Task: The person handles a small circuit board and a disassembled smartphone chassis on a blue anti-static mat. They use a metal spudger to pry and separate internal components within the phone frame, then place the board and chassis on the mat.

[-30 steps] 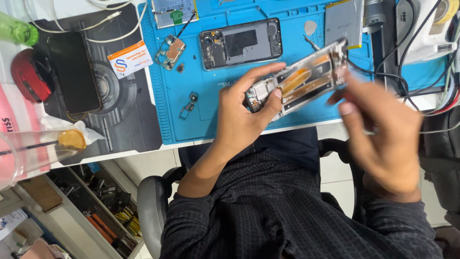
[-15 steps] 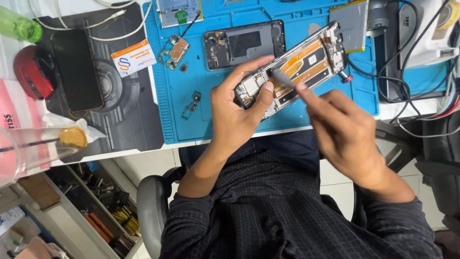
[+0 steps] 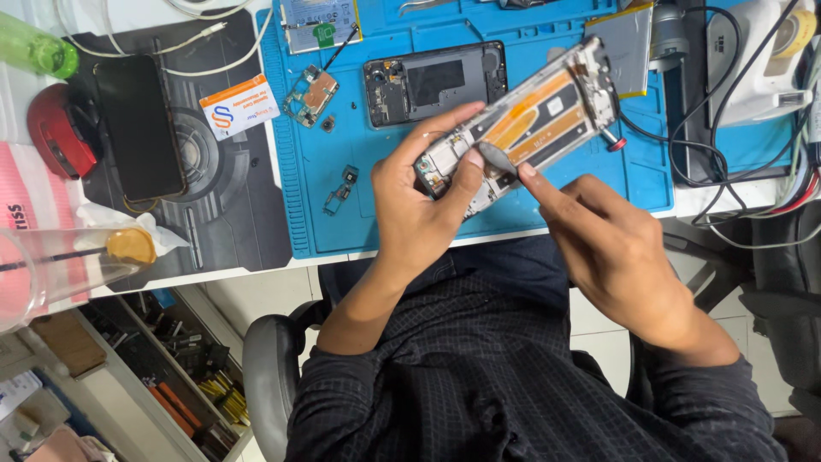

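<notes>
Gripping an opened phone frame (image 3: 522, 120) above the blue mat (image 3: 385, 214), the left hand (image 3: 419, 205) is closed around its lower end. A thin pick (image 3: 496, 160) is pinched by the right hand (image 3: 616, 248) against the frame. The board (image 3: 310, 94) and back cover (image 3: 436, 83) are already laid out apart; prying appears unfinished.

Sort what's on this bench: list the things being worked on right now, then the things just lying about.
In hand:
left hand gripping the opened phone frame
right hand pressing a thin grey pick against it

Lying about:
phone back shell
small circuit board
black phone
orange-and-white card
green bottle
blue mat
</notes>
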